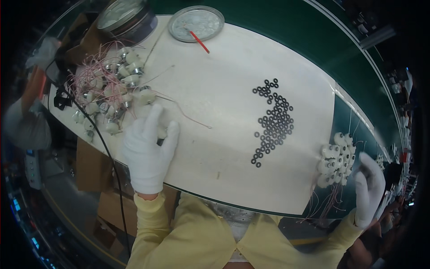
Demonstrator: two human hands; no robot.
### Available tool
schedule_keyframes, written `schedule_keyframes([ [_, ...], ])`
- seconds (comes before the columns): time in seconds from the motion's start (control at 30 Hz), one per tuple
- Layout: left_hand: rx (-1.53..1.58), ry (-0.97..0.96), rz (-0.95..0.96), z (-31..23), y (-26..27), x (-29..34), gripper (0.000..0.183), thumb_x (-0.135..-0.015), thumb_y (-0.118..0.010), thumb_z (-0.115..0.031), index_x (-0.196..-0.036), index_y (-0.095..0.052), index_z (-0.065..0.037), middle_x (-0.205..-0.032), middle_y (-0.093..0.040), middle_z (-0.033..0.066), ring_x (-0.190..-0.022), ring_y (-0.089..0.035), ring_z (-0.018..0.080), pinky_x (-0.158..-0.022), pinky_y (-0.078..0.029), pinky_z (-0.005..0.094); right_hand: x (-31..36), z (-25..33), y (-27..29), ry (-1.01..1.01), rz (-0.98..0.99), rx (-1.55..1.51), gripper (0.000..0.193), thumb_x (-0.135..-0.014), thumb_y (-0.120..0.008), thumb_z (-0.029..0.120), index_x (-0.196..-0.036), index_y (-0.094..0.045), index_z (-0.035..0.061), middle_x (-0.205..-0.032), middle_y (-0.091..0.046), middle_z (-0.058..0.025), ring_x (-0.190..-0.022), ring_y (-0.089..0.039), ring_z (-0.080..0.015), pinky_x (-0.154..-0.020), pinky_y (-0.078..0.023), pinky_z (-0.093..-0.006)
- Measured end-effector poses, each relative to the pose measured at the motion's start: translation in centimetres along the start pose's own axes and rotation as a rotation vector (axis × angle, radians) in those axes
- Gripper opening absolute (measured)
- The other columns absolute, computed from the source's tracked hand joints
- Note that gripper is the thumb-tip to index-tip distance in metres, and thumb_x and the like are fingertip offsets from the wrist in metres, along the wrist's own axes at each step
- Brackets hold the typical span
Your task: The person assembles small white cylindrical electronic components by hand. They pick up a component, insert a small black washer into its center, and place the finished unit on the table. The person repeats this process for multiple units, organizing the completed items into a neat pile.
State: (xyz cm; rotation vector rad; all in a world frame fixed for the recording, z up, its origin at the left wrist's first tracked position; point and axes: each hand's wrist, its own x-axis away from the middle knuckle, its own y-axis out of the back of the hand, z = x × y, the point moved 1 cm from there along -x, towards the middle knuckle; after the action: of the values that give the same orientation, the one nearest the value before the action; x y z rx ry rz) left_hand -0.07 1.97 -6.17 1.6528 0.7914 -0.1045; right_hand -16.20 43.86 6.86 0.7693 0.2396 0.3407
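My left hand [150, 150], in a white glove, rests at the left of the table with thumb and fingers apart. Its fingertips are close to a white plastic part [146, 96] with a metal end and a thin wire lead. Something pale shows between thumb and fingers; I cannot make out whether it is a part. My right hand [370, 190], also gloved, is open just right of a cluster of round white parts [337, 160] with dark centres and hanging wires. Several small black rings [275, 121] lie loosely grouped at centre right.
A tangled pile of white wired parts [107, 85] covers the left end. Behind it stand a round tin [127, 20] and a shallow clear dish [197, 22], with a red stick [199, 42] over its rim. A black cable [105, 150] crosses the table's left edge.
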Motion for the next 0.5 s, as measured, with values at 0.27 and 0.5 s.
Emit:
schedule_keyframes([
  [0.27, 0.026, 0.063, -0.002, 0.0, 0.5, 0.4, 0.044, -0.084, -0.081, -0.021, -0.125, -0.068, -0.009, -0.080, -0.053, 0.0057, -0.073, -0.051, 0.0265, -0.067, -0.043, 0.0416, -18.0, 12.7, -21.1, 0.861, 0.189, 0.573, 0.066, -0.087, -0.073, 0.027, -0.147, -0.053, 0.0111, -0.089, -0.072, -0.0128, -0.069, -0.069, -0.0295, -0.064, -0.053, -0.0404],
  [0.5, 0.020, 0.110, 0.085, 0.1, 1.2, 0.3, 0.043, -0.083, -0.081, -0.027, -0.121, -0.071, -0.010, -0.079, -0.052, 0.0048, -0.073, -0.050, 0.0266, -0.067, -0.043, 0.0413, -22.0, 14.1, -29.7, 0.738, 0.293, 0.526, 0.049, -0.088, -0.066, 0.016, -0.137, -0.061, 0.0142, -0.077, -0.070, -0.0117, -0.070, -0.069, -0.0324, -0.065, -0.055, -0.0412],
])
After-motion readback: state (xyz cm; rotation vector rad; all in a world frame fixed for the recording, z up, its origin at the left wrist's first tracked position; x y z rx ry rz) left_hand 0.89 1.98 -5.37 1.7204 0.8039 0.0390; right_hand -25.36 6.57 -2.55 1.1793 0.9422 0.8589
